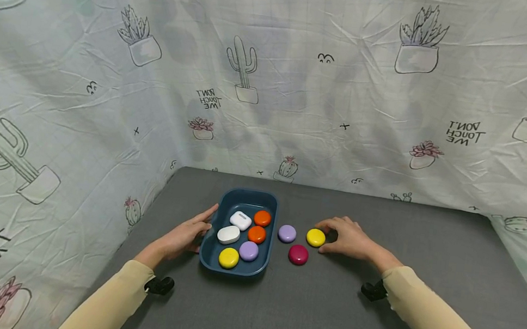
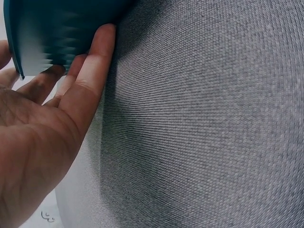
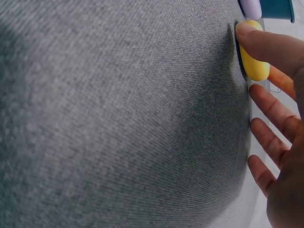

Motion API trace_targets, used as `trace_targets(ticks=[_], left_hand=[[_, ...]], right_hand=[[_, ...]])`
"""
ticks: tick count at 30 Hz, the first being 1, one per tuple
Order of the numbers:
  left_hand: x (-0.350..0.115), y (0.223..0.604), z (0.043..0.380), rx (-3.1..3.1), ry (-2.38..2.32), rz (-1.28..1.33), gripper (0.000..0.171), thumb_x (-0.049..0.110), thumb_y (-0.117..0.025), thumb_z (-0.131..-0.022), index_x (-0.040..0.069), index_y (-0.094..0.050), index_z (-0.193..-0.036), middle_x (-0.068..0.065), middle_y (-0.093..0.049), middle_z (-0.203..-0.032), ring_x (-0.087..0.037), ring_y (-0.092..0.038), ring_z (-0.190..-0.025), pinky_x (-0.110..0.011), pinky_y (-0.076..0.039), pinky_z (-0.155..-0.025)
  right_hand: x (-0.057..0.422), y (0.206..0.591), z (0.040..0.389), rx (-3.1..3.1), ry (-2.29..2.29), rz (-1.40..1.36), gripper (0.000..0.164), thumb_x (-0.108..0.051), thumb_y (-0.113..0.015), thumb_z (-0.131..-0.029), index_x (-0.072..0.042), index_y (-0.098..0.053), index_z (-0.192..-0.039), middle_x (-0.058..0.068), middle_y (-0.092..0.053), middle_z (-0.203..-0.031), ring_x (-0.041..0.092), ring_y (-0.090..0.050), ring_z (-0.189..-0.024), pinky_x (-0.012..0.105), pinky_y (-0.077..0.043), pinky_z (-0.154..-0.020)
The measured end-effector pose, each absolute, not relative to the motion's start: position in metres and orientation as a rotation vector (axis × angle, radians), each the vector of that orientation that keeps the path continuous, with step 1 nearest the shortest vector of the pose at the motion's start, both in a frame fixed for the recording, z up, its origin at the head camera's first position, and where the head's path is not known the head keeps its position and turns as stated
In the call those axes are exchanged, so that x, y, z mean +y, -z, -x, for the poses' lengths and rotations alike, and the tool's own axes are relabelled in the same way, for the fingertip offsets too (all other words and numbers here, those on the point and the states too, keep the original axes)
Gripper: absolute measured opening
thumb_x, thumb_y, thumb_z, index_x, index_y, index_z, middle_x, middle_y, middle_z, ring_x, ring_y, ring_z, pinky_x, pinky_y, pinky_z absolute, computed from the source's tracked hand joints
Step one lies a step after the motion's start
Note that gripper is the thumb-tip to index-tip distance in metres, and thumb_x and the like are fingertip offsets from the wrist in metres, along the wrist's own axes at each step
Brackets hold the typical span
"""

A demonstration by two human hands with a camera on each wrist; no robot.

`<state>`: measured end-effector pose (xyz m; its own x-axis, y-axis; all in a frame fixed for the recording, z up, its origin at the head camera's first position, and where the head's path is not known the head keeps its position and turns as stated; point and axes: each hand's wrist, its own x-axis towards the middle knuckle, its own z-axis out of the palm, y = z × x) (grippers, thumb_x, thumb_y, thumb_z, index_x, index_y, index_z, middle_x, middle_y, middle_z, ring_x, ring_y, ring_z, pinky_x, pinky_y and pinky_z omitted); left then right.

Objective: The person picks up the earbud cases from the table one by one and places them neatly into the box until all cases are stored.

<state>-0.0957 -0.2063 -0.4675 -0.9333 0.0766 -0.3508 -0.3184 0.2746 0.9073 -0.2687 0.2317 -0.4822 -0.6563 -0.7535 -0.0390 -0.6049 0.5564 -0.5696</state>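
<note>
A dark blue rectangular tray (image 1: 245, 200) stands left of the table's middle. Inside it lie two white rounded pieces (image 1: 228, 235), two orange discs (image 1: 257, 234), a purple disc (image 1: 248, 251) and a yellow disc (image 1: 229, 258). My left hand (image 1: 183, 238) touches the tray's left side with fairly straight fingers; the left wrist view shows fingertips against its outer wall. To the tray's right, my right hand (image 1: 350, 239) pinches another glossy yellow disc (image 1: 316, 238) between thumb (image 3: 270, 47) and index finger, the other fingers spread. That disc is at the tabletop.
Another purple disc (image 1: 287, 234) lies between the tray and the pinched disc. A dark red disc (image 1: 298, 255) sits just in front of them. Behind the grey table (image 1: 304, 312) hangs a pale cloth (image 1: 279, 78) with cactus drawings, which also covers the left side.
</note>
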Motion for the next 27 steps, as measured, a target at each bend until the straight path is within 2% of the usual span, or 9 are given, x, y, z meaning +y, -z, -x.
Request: trace_targets(ticks=[9,13,22,27], left_hand=[[-0.2045,0.4662,0.0953,2.219,-1.713,0.244,0.061,0.024,-0.040,-0.111,0.046,-0.016,-0.163,-0.010,-0.017,-0.168,-0.035,-0.049,-0.124,-0.044,-0.052,-0.081],[-0.2052,0.4657,0.0949,2.220,-1.713,0.234,0.062,0.023,-0.039,-0.111,0.044,-0.015,-0.164,-0.012,-0.017,-0.168,-0.035,-0.049,-0.123,-0.044,-0.052,-0.080],[-0.2049,0.4670,0.0948,2.229,-1.702,0.226,0.062,0.025,-0.040,-0.111,0.044,-0.014,-0.163,-0.014,-0.010,-0.170,-0.039,-0.042,-0.133,-0.044,-0.052,-0.083],[-0.2036,0.4680,0.0953,2.233,-1.706,0.255,0.061,0.024,-0.040,-0.111,0.047,-0.017,-0.162,-0.012,-0.014,-0.169,-0.038,-0.044,-0.130,-0.044,-0.053,-0.082]], right_hand=[[0.2309,0.4836,0.2686,2.507,0.777,1.142,0.059,-0.037,-0.087,-0.082,-0.020,-0.068,-0.135,-0.002,-0.062,-0.111,0.024,-0.048,-0.104,0.047,-0.031,-0.086],[0.2306,0.4835,0.2683,2.501,0.790,1.144,0.059,-0.036,-0.086,-0.082,-0.020,-0.068,-0.135,-0.003,-0.062,-0.111,0.023,-0.047,-0.103,0.046,-0.031,-0.085],[0.2297,0.4838,0.2690,2.496,0.812,1.141,0.057,-0.038,-0.087,-0.082,-0.019,-0.070,-0.132,-0.002,-0.064,-0.113,0.024,-0.049,-0.104,0.047,-0.032,-0.085],[0.2295,0.4840,0.2697,2.497,0.805,1.137,0.056,-0.038,-0.086,-0.082,-0.019,-0.070,-0.132,-0.002,-0.063,-0.113,0.025,-0.049,-0.106,0.048,-0.031,-0.086]])
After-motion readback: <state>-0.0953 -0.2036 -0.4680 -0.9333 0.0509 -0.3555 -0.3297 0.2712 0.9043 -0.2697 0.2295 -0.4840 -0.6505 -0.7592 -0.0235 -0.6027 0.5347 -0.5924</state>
